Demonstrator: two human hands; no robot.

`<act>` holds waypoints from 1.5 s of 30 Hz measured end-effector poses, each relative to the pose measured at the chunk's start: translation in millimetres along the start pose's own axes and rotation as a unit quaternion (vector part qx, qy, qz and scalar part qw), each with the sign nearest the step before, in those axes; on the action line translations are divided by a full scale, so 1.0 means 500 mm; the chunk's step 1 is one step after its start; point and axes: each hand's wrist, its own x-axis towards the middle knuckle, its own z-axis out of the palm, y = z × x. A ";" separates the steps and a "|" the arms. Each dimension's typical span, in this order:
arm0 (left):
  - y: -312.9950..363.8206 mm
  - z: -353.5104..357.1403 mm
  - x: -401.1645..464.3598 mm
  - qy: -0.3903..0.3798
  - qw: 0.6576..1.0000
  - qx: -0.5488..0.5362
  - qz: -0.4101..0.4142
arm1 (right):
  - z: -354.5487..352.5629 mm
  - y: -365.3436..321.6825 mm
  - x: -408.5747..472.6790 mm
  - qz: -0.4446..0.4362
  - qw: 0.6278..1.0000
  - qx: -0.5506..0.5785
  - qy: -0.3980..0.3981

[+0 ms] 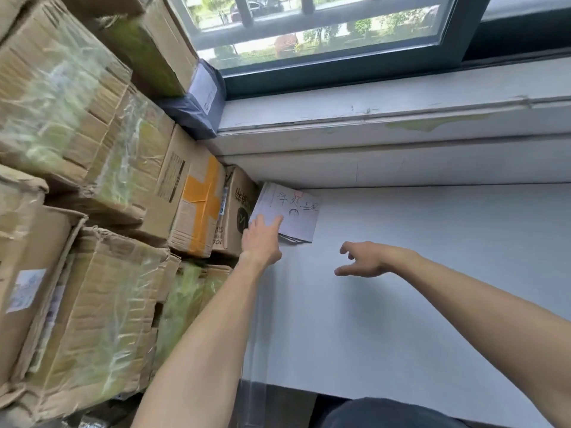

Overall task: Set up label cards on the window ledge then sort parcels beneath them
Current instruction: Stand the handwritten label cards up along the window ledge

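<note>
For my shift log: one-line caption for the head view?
Left hand touches the stack of label cards against the wall; right hand hovers open.

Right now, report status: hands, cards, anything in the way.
Left hand flat on the stack of cards against the wall. Right hand open, holding nothing. Cardboard boxes crowd the cards' left side.

The label cards are matt white paper. The boxes are rough brown cardboard under glossy crinkled tape. The window ledge is scuffed painted white.
</note>
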 end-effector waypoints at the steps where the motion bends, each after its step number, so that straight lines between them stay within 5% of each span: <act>1: -0.001 -0.005 0.023 -0.007 1.000 0.000 -0.007 | -0.005 -0.003 0.011 0.000 1.000 0.007 -0.001; 9: -0.015 0.004 0.156 -0.031 0.992 0.117 0.040 | -0.020 -0.011 0.078 0.000 1.000 0.030 0.002; 19: 0.032 0.050 0.153 -0.043 0.992 0.078 0.084 | -0.011 -0.003 0.077 -0.001 0.999 0.040 0.010; 25: 0.094 0.099 0.124 -0.039 0.992 -0.025 0.115 | 0.002 0.031 0.079 0.014 0.995 0.052 0.089; 31: 0.130 0.115 0.111 -0.056 0.962 -0.266 0.029 | -0.013 0.053 0.107 0.029 0.985 0.123 0.118; 36: 0.157 0.118 0.091 -0.052 0.958 -0.272 0.077 | 0.021 0.057 0.111 0.037 0.985 0.110 0.125; 41: 0.135 0.119 0.093 -0.049 0.951 -0.304 -0.022 | 0.040 0.076 0.104 0.013 0.970 0.162 0.179; 45: 0.133 0.125 0.079 -0.079 0.942 -0.327 0.011 | 0.021 0.056 0.109 0.017 0.952 0.258 0.164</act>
